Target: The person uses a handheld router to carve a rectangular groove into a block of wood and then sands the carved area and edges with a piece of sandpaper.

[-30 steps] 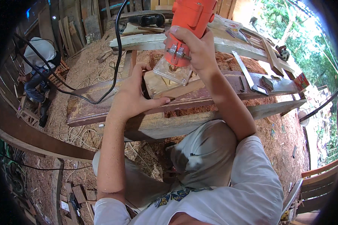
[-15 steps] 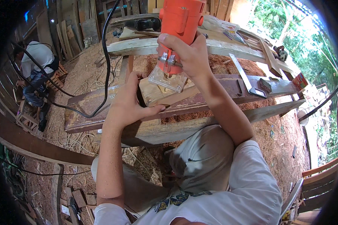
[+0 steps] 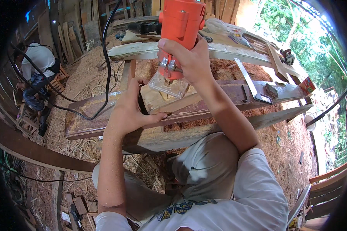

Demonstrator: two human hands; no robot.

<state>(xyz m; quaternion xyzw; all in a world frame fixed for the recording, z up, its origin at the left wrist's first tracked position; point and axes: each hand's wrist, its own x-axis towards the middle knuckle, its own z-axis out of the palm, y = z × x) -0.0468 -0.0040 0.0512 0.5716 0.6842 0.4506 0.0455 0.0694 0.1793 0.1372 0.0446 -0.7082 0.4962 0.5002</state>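
My right hand (image 3: 191, 61) is wrapped around an orange hand router (image 3: 180, 27) that stands upright with its clear square base (image 3: 166, 85) on a pale wooden block (image 3: 158, 101). My left hand (image 3: 131, 111) presses on the left end of that block, thumb along its front edge. The block rests on a long reddish plank (image 3: 219, 96) laid across rough beams. The router's black cord (image 3: 108, 57) loops off to the left over the sawdust.
A metal square (image 3: 254, 86) lies on the plank to the right. Another person (image 3: 36, 73) in a white shirt crouches at the far left. Sawdust covers the ground; boards lean at the back, and a long beam (image 3: 34, 152) runs at lower left.
The router and my right hand have shifted slightly left and lower over the block. My left hand keeps its hold on the block's left end.
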